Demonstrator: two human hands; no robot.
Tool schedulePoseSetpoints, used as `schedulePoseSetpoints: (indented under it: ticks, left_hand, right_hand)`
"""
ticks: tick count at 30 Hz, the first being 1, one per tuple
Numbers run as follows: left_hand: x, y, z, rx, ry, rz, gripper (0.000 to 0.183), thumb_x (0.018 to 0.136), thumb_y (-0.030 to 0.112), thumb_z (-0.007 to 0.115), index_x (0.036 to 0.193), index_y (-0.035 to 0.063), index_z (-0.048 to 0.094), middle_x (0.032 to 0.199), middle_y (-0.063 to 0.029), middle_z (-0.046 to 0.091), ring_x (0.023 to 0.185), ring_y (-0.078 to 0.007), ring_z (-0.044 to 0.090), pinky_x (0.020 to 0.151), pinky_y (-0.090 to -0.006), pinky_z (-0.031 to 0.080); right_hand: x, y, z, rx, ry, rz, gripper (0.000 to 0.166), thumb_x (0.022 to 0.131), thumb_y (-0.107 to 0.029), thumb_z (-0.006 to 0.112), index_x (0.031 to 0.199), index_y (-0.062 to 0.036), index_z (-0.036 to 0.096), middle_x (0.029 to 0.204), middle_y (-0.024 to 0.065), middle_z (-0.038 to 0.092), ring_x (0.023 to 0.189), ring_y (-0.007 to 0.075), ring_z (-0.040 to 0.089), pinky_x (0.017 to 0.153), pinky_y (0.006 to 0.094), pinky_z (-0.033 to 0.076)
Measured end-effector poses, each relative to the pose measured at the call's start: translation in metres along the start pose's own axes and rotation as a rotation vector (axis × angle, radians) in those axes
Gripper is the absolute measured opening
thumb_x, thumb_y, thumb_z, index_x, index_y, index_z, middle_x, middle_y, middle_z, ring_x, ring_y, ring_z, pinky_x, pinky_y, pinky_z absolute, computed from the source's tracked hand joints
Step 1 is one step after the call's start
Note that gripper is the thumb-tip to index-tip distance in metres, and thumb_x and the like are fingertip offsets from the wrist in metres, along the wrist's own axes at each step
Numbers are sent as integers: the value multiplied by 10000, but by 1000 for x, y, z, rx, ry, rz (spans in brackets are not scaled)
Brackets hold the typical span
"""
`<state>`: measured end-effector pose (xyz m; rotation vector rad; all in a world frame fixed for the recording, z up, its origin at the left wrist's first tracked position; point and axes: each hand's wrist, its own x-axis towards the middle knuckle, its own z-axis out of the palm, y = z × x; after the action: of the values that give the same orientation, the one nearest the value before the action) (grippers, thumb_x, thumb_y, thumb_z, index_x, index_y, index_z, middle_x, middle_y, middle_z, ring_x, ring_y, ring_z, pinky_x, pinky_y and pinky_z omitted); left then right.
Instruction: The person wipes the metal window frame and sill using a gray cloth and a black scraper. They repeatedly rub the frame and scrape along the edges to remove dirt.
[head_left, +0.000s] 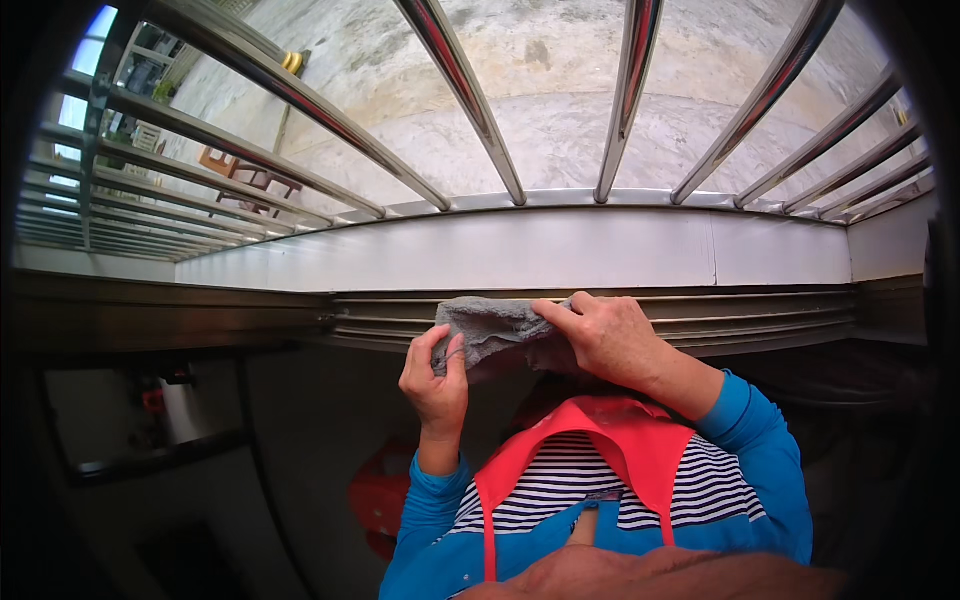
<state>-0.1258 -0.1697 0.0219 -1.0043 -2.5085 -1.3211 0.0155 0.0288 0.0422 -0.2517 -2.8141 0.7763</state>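
Note:
A grey terry cloth (487, 326) is stretched between my two hands, just above the metal sliding-window track (750, 309). My left hand (439, 382) pinches its left end between thumb and fingers, where a loose thread hangs. At the upper right corner, my right hand (615, 334) grips the cloth with bent fingers. The cloth sags in the middle, and its lower part falls into shadow. Whether it touches the track, I cannot tell.
Beyond the track runs a white sill (525, 247), bordered by shiny metal bars (630, 97). A concrete yard (540, 60) and wooden chairs (255, 180) show through them. A dark window frame (187, 311) stands at left. Below it sits a red object (382, 487).

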Motion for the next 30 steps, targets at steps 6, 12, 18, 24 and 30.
schedulePoseSetpoints:
  ticks: [6, 12, 18, 24, 30]
  left_hand:
    - [36, -55, -19, 142, -22, 44, 281, 798, 7, 745, 1066, 18, 659, 927, -160, 660, 816, -347, 651, 711, -393, 530]
    - [61, -69, -14, 123, -272, 127, 263, 798, -16, 727, 1051, 30, 673, 861, -148, 635, 756, -314, 633, 666, -385, 511]
    - [72, -57, 4, 77, -500, 186, 111, 810, -27, 687, 896, -8, 620, 819, -164, 636, 732, -291, 635, 678, -349, 500]
    - [40, 35, 85, 15, -547, 256, 207, 804, 35, 744, 831, 25, 539, 709, -160, 581, 605, -346, 559, 562, -372, 450]
    - [-17, 157, 195, -92, -590, 332, 190, 817, 73, 740, 798, 40, 554, 706, -141, 632, 621, -339, 630, 539, -389, 486]
  right_hand:
    - [59, -40, 39, -149, -198, 49, 536, 807, -353, 721, 1242, -98, 542, 780, 165, 625, 706, 316, 689, 569, 414, 538]
    - [86, -66, 53, -226, -75, 49, 146, 826, -172, 606, 893, -43, 601, 720, 156, 623, 634, 291, 685, 508, 376, 536]
    - [64, -30, 36, -99, -206, 61, 215, 816, -195, 641, 951, -29, 620, 765, 177, 649, 700, 318, 703, 558, 401, 550]
    - [-27, 45, -41, -70, -307, 176, 522, 768, -408, 760, 1168, -115, 594, 868, 174, 657, 801, 360, 704, 667, 447, 560]
    - [-136, 120, -147, -113, -342, 384, 513, 703, -418, 823, 1104, -139, 668, 833, 146, 690, 812, 361, 698, 702, 453, 557]
